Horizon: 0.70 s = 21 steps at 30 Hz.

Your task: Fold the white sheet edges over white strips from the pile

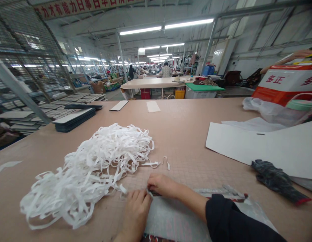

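My left hand [136, 210] is closed, its fingers curled down at the left edge of a greyish translucent plastic sheet [181, 211] with faint pink marks. Just beyond it, my right hand [162, 185] is closed at the sheet's upper left corner, fingers bent in a pinch. A thin grey edge shows between the two hands; the fingertips are mostly hidden. Crumpled clear plastic [228, 192] lies along the sheet's far side, under my right forearm. To the left spreads a big tangled heap of white tape strips [113, 148], with one loose end near my left knuckles.
A stack of dark-edged white panels [74, 119] stands at the back left, with single white panels [153, 106] nearby. On the right are a large white board [246, 141], a dark knitted sleeve [276, 178] and an orange-white box [276, 84]. Another person's arm reaches over the box.
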Motion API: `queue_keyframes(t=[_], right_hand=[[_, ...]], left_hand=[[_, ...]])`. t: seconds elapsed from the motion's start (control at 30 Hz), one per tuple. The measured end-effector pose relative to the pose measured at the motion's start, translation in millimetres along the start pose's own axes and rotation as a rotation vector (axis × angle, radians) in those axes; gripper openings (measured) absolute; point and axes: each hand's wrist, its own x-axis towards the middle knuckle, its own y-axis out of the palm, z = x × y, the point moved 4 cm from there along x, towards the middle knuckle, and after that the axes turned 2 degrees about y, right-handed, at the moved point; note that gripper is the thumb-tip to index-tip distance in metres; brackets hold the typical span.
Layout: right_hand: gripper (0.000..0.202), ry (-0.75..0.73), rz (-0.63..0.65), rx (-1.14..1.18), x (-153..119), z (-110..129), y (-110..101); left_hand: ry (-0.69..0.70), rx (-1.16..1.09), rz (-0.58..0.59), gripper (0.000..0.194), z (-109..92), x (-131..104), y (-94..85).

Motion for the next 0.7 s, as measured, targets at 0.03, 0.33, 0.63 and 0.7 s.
queue_keyframes(t=[0.03, 0.33, 0.63, 0.7], right_hand=[[0.018, 0.000, 0.014, -0.018, 1.4, 0.3, 0.2], [0.018, 0.049, 0.069, -0.109, 6.8, 1.5, -1.9], [0.013, 0.252, 0.013, -0.130, 9.2, -0.9, 0.0], [0.019, 0.268, -0.022, -0.151, 6.2, 2.8, -1.2]], left_hand=[[0.024, 0.023, 0.026, 0.015, -0.8, -1.1, 0.9], [0.044, 0.100, 0.114, 0.033, -2.3, -1.7, 8.1], [-0.007, 0.046, 0.128, 0.030, 2.2, 1.8, 8.7], [0.028, 0.006, 0.070, 0.028, 2.6, 2.3, 9.6]])
